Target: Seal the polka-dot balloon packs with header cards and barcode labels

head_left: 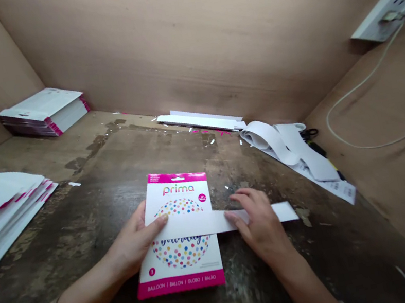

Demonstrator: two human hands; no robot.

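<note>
A flat balloon packet [187,256], white with magenta bands and a dotted balloon print, lies at the front middle of the table. My left hand [137,238] grips its left edge, thumb on top. That thumb also presses down the end of a white paper strip [192,225], which crosses the packet's middle and runs out past its right edge. Over the strip's right part is my right hand [257,220], fingers curved and apart, thumb touching the strip. The strip covers part of the printed lettering.
Stacked white-and-magenta packets [46,108] stand at the back left, and another pile [1,208] sits at the left edge. A loose coil of label strip [269,140] lies at right, beside scissors [309,133]. White strips [200,120] lie along the back wall. A cable [340,135] hangs from a socket.
</note>
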